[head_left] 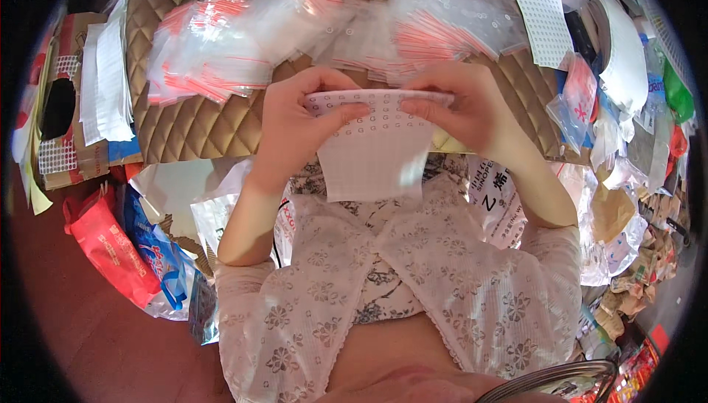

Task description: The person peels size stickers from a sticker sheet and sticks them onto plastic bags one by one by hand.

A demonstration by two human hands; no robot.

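The left hand (301, 112) and right hand (468, 112) pinch a printed white sheet (376, 160) over the counter's (199, 134) near edge.

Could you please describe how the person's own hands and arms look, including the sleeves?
The left hand and right hand wear no gloves, and the forearms are uncovered. The thin, whitish sleeves end near the elbows and carry a greyish flower pattern.
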